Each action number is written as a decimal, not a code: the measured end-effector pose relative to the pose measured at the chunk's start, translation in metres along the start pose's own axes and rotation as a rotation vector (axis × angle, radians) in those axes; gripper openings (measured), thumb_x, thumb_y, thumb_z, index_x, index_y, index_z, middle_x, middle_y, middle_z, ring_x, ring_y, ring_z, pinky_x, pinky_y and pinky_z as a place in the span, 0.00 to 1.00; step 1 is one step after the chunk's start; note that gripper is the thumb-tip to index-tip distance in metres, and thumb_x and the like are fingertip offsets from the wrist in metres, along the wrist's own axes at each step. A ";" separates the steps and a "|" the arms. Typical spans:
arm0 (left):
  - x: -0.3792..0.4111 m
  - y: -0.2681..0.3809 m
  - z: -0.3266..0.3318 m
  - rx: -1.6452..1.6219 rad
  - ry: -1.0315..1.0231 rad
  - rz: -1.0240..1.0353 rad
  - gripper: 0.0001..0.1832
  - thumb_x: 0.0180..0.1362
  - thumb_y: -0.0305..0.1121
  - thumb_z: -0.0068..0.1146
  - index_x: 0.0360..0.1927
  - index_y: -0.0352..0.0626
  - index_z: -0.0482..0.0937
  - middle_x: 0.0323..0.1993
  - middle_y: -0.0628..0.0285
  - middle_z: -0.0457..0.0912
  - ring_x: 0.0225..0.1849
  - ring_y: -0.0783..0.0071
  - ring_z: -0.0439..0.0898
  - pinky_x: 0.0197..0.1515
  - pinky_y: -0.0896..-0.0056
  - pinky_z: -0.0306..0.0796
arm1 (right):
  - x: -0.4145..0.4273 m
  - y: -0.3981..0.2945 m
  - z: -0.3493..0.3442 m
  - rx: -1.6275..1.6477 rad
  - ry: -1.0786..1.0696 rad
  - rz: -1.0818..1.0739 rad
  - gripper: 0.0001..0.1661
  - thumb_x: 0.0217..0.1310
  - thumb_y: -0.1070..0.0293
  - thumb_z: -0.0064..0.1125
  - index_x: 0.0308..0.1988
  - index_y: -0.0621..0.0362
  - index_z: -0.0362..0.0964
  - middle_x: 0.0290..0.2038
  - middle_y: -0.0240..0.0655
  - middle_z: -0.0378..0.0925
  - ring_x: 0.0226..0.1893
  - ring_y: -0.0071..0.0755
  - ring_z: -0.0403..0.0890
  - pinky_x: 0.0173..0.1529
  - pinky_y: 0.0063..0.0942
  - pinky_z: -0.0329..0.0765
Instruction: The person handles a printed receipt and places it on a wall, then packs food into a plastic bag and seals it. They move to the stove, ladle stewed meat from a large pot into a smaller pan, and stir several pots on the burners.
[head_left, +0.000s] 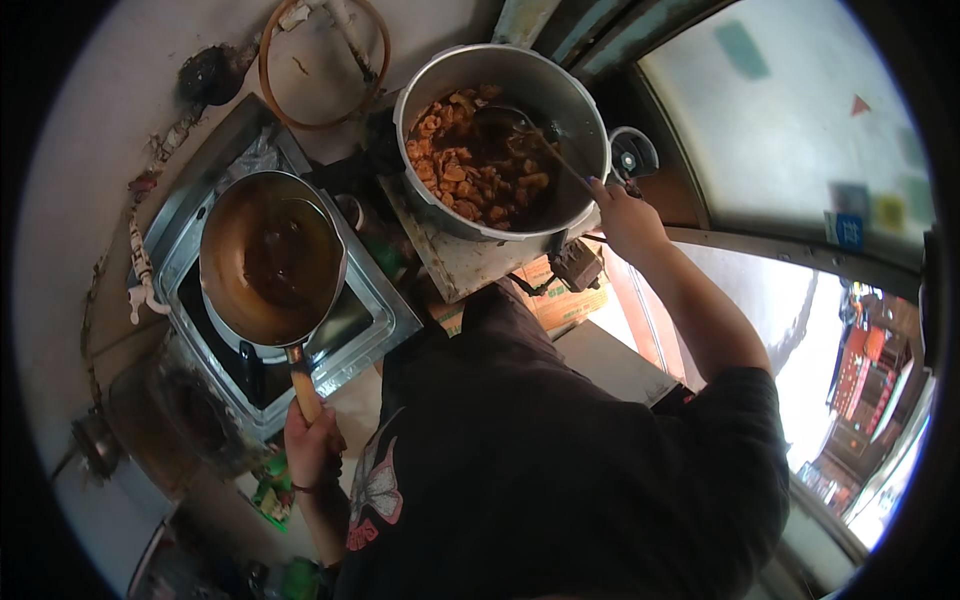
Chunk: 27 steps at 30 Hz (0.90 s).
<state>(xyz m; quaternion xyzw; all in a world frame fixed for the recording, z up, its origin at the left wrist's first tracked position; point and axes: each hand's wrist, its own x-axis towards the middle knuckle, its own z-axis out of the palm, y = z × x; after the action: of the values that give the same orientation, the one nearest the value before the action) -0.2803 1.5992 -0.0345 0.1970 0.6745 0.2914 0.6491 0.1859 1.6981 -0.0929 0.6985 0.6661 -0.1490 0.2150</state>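
Note:
My left hand (313, 442) grips the wooden handle (305, 394) of a wok (225, 262) with brownish liquid at its bottom. The wok is over a metal sink (390, 322). My right hand (628, 219) is closed around the handle of a metal ladle (559, 156). The ladle's bowl dips into dark sauce inside a large aluminium pot (570, 82). Chunks of browned, sauce-covered meat (454, 176) lie in the pot, mostly on its left side. The pot stands on a worn metal stove top (465, 262).
A tap (142, 298) juts from the wall left of the sink. A brown hose loop (262, 67) hangs above. A gas valve box (577, 264) is below the pot, near a cardboard box (566, 300). A lidded container with a black knob sits in the sink, under the wok.

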 end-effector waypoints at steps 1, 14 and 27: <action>-0.004 -0.003 0.014 -0.055 0.023 0.008 0.09 0.53 0.24 0.46 0.38 0.42 0.63 0.13 0.70 0.63 0.09 0.83 0.59 0.11 0.81 0.55 | 0.004 0.008 0.001 0.001 -0.026 -0.024 0.33 0.52 0.69 0.51 0.59 0.57 0.52 0.43 0.45 0.69 0.39 0.47 0.76 0.37 0.38 0.75; -0.033 -0.018 0.093 -0.114 0.179 -0.025 0.09 0.52 0.23 0.47 0.38 0.41 0.65 0.12 0.71 0.63 0.08 0.85 0.58 0.10 0.83 0.54 | 0.021 0.057 -0.011 0.249 -0.055 -0.242 0.27 0.52 0.72 0.47 0.54 0.62 0.58 0.43 0.50 0.71 0.39 0.53 0.74 0.46 0.38 0.71; -0.009 -0.005 0.078 -0.049 0.068 -0.004 0.10 0.53 0.26 0.50 0.38 0.42 0.65 0.13 0.72 0.63 0.09 0.84 0.58 0.12 0.84 0.53 | 0.009 0.054 -0.020 1.718 -0.613 0.319 0.21 0.57 0.73 0.46 0.50 0.71 0.60 0.29 0.39 0.71 0.13 0.18 0.64 0.15 0.13 0.58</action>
<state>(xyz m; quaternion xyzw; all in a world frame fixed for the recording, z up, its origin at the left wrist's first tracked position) -0.2018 1.6008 -0.0302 0.1700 0.6892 0.3130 0.6310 0.2389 1.7151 -0.0744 0.6316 0.1369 -0.7386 -0.1919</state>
